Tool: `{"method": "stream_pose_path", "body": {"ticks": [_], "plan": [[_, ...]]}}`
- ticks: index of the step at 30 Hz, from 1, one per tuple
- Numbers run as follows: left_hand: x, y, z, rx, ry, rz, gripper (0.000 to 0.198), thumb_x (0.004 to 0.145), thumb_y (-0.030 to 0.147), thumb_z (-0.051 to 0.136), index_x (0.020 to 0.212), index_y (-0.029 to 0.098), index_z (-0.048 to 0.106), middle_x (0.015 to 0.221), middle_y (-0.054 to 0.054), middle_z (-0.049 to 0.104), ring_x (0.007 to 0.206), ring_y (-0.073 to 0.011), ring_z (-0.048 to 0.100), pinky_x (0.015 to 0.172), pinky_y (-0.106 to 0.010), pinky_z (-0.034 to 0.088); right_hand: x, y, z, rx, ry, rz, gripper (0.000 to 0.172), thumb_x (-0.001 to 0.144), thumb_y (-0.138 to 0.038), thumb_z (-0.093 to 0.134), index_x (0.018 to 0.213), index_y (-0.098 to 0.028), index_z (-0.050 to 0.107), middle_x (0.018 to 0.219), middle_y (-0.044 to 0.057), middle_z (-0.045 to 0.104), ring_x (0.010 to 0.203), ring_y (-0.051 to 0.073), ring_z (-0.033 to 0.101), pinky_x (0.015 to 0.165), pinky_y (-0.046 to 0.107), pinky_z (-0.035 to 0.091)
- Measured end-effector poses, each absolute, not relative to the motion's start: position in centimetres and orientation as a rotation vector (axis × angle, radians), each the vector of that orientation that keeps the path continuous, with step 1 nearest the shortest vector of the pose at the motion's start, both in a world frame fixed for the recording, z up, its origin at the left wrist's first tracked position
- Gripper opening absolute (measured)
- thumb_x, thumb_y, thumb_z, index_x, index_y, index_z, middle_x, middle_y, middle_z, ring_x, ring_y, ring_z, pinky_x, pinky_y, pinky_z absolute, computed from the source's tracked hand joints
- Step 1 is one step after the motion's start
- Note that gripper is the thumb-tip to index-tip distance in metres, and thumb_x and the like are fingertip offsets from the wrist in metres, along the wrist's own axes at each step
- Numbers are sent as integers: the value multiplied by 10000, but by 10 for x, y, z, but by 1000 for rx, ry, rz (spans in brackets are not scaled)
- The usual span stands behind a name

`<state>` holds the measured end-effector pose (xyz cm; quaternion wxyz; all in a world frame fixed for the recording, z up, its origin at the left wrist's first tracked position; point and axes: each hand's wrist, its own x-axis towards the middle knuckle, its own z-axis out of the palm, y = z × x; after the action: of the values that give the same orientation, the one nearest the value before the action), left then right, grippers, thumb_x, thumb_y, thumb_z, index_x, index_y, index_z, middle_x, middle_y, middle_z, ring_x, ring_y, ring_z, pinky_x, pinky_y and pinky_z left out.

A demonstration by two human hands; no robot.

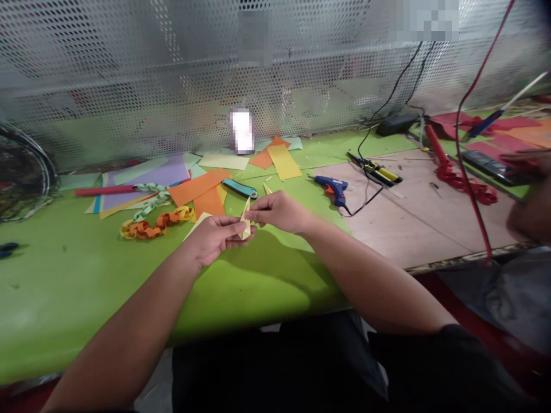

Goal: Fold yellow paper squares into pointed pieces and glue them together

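Between my two hands is a small folded piece of pale yellow paper [245,228], raised a little above the green tabletop. My left hand [217,234] is closed on its lower part, thumb on top. From the other side, the fingertips of my right hand [278,211] pinch its upper edge. Just beyond my hands lies a teal utility knife [240,188]. A flat pale yellow sheet [196,225] is partly hidden under my left hand. Left of it curls a paper chain [148,226] in orange, yellow and mint green.
Orange strips [200,188] and a yellow strip [284,162] lie behind. A blue glue gun [333,188] with a cord and yellow-handled pliers [381,172] are to the right. A red cable [467,172] hangs there. Another person's hand [527,160] is at far right, near a black phone [491,167].
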<state>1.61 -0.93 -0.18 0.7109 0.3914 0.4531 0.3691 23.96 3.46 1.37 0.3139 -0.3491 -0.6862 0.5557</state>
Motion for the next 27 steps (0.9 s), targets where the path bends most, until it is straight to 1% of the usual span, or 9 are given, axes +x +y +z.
{"method": "stream_pose_path", "body": {"ticks": [5,7,10,13,17,21,23,27], "plan": [[16,-10,2,900,1035,807,310,747,303,966,951,113,829,999,-180,838,787,-232,814,738,-338,693,238,38,9,-889,-1740,1542,345,776,-530,878,879,-201,861,744,15,766,626,114,603,628,250,534],[16,-10,3,905,1048,802,330,728,300,978,953,108,830,985,-176,838,783,-231,813,750,-342,691,237,38,9,-885,-1683,1573,377,745,-532,902,895,-188,862,775,33,783,635,122,628,638,261,557],[18,-11,5,908,1074,801,362,705,310,991,953,100,831,960,-171,837,807,-238,813,776,-346,685,237,37,9,-922,-1642,1542,408,719,-538,920,899,-177,859,795,50,794,635,128,650,609,254,551],[20,-12,5,906,1087,825,378,676,327,1006,927,103,832,923,-158,837,823,-241,812,778,-338,677,235,34,11,-952,-1604,1475,390,711,-530,927,847,-173,850,741,47,773,627,132,649,587,250,532],[20,-14,7,893,1034,800,352,655,318,1017,879,119,833,875,-132,834,829,-238,810,782,-338,677,233,30,14,-942,-1470,1534,379,677,-505,949,767,-155,832,662,45,736,578,124,608,578,266,523],[18,-15,9,872,1033,787,372,640,323,1026,878,112,834,860,-143,834,796,-229,805,755,-324,677,236,30,19,-865,-1516,1592,384,716,-501,921,851,-151,837,768,60,775,613,125,641,624,280,550],[18,-15,9,891,1048,787,388,641,333,1026,896,108,838,878,-151,837,762,-210,796,756,-317,675,237,30,20,-889,-1545,1569,360,734,-479,906,868,-153,832,761,50,769,614,124,648,620,272,549],[20,-17,8,933,1066,801,397,638,366,1025,893,121,843,882,-136,838,752,-192,787,766,-310,671,234,29,18,-972,-1539,1500,245,733,-377,870,801,-149,811,697,37,740,618,128,650,612,256,537]]}}
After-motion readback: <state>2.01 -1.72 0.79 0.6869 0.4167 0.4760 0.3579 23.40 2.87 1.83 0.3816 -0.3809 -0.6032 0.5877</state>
